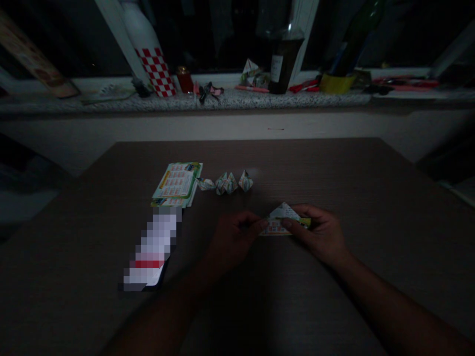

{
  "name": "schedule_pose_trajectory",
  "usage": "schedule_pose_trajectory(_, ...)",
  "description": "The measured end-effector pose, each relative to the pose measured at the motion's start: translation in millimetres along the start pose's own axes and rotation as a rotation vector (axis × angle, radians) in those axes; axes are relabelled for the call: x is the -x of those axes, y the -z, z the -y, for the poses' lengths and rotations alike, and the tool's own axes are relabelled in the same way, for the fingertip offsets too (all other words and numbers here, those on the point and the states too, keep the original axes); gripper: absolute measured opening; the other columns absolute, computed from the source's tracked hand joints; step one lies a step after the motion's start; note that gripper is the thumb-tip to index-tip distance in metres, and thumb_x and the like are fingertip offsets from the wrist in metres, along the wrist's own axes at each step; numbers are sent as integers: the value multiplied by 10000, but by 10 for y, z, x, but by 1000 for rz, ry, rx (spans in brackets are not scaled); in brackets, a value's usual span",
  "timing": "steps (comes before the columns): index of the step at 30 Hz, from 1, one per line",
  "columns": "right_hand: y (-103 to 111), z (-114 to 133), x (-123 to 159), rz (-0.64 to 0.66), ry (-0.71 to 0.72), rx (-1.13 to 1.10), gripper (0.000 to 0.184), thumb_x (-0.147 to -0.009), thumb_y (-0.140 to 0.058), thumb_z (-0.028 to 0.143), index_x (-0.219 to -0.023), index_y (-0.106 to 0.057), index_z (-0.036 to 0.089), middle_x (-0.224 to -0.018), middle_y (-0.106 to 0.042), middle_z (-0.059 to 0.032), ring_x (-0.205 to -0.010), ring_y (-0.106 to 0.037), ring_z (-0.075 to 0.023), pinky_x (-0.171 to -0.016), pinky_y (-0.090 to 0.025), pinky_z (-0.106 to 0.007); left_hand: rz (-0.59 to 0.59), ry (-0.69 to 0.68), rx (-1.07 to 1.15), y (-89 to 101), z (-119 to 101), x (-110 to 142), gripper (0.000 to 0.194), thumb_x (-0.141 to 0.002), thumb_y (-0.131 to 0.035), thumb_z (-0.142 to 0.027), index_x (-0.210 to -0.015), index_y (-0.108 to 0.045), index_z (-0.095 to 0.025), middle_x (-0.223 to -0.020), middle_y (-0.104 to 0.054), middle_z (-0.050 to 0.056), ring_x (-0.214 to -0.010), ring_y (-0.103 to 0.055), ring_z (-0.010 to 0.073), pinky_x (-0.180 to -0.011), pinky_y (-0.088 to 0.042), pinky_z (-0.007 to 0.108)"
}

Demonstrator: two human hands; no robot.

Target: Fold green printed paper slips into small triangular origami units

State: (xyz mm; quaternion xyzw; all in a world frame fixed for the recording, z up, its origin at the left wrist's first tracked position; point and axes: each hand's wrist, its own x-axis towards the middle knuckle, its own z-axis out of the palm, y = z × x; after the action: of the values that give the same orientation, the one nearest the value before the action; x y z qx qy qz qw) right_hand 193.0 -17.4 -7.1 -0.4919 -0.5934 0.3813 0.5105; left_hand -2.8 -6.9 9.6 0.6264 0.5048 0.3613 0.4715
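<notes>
A small printed paper (282, 217), folded into a triangle shape, lies on the brown table (334, 173) between my two hands. My left hand (233, 237) pinches its left edge with closed fingers. My right hand (321, 232) presses on its right side, fingers curled over it. Three small folded paper shapes (226, 183) lie in a row a little beyond the hands. A stack of printed paper sheets (177, 184) sits to their left.
A phone (150, 254) with a lit screen lies at the left of the table. The windowsill (185, 101) behind holds a dark bottle (282, 64), a red-and-white checked container (158, 71), a small red jar (184, 79), pens and other clutter. The room is dim.
</notes>
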Motion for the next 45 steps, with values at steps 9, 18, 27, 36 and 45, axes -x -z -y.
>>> schedule_pose_trajectory(9, -26, -12, -2, 73, 46, 47, 173, -739, -719, 251, -903, -699, 201, -783, -749, -31, -664, -691, -169, -609, -562, -257, 174, -18, 132, -23, 26, -1, 337, -734, -723, -347, -1011, -662, -164, -973, -726, 55, -881, -664, 193, -771, -498, 282)
schedule_pose_trajectory(18, -21, -45, 14, 37, 105, 82, 228, -764, -707, 250, -985, -658, 221, -864, -741, -37, -749, -700, -179, -670, -564, -265, 166, 77, 173, -30, 80, -35, 230, -754, -704, -315, -932, -707, -169, -904, -746, 50, -817, -681, 195, -715, -502, 277)
schedule_pose_trajectory(27, -26, -118, 21, -9, 304, 196, 199, -773, -717, 239, -963, -656, 226, -872, -723, -27, -774, -690, -171, -693, -557, -269, 152, 59, 147, -54, 56, -20, 261, -754, -699, -377, -886, -711, -152, -788, -709, 15, -690, -613, 139, -604, -434, 215)
schedule_pose_trajectory(36, -12, -29, -43, 48, 414, 228, 155, -810, -678, 180, -960, -703, 214, -921, -710, -55, -818, -676, -177, -718, -551, -293, 133, 73, 176, -15, 44, -15, 230, -753, -703, -352, -874, -705, -155, -737, -680, -9, -644, -566, 107, -573, -403, 191)
schedule_pose_trajectory(45, 16, -19, -23, 155, 295, 221, 130, -871, -590, 226, -773, -662, 180, -713, -668, -31, -645, -625, -146, -592, -490, -255, 155, 69, 144, -22, 20, -10, 199, -759, -695, -323, -833, -709, -139, -752, -691, 7, -673, -590, 126, -586, -416, 201)
